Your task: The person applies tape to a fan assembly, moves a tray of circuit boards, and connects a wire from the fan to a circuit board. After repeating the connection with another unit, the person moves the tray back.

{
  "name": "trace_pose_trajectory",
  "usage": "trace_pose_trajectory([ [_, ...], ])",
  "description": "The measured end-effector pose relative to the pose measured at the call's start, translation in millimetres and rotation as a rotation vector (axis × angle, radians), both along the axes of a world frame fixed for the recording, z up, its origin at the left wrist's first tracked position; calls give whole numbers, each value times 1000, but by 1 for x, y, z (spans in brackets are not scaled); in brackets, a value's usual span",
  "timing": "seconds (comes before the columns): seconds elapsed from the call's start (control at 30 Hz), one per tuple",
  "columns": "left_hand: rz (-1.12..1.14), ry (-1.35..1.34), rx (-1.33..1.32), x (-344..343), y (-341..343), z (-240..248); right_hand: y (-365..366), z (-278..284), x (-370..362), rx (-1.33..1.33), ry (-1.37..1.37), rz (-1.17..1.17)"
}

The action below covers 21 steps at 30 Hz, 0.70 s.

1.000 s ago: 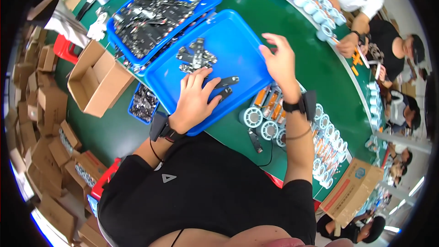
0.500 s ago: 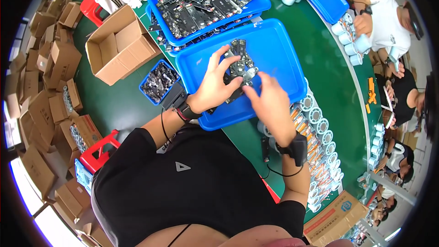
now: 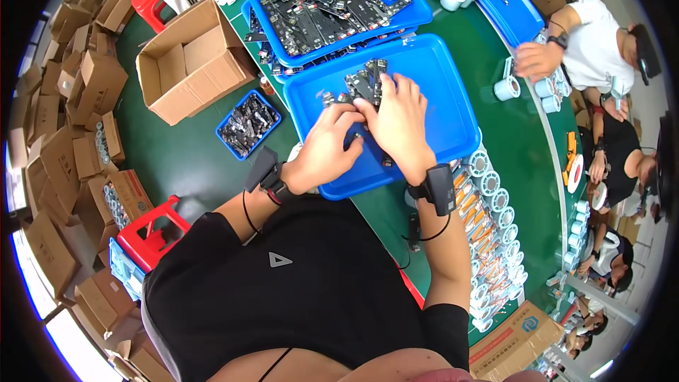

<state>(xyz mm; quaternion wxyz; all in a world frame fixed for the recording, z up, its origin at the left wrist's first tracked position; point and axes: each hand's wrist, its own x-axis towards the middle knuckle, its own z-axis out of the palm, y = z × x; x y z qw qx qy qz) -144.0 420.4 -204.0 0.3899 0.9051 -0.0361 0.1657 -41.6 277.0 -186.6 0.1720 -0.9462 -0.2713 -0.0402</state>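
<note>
A small group of dark, narrow circuit boards lies in the blue tray in front of me. My right hand bends over this group from the right, its fingers and thumb closed about some boards. Close by on the left, my left hand curls its fingers against the lower boards, the thumb apart from them. A dark piece shows partly between that thumb and the fingers; what the fingertips grip is hidden. The two hands almost meet at the right thumb.
Beyond stands a blue tray heaped with boards, stacked on another. A small blue bin of dark parts and an open carton are at left. Rows of pale blue round motors line the right. A co-worker's hand reaches toward similar motors.
My right hand has moved up and left over the boards. The left hand has drawn back slightly, its fingers more curled. Across the table, the co-worker's hand has reached out toward a motor.
</note>
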Motion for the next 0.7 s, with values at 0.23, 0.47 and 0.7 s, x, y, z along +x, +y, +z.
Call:
trace_pose_trajectory([
  [0.23,67,209,-97,-18,28,5,21,12,-15,-108,40,-29],
  [0.47,58,197,-1057,-11,22,-12,41,13,-26,-222,60,-20],
  [0.7,141,-100,-465,-39,52,-26,39,27,-30,-273,179,-34],
])
